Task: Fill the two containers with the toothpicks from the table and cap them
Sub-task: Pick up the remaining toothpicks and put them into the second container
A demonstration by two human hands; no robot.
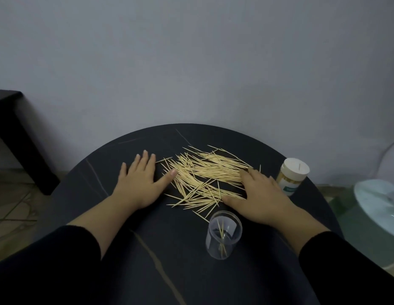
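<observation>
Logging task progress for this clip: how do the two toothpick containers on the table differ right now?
The near container is uncapped; the far container wears a white cap with one toothpick standing in it. The near container is clear and holds only a few toothpicks; the far container looks packed and carries a label. Both stand upright on the dark table, to the right of the loose toothpicks.

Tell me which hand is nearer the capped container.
Right. The right hand lies just beside the capped container; the left hand rests flat across the toothpick pile, far from it.
</observation>
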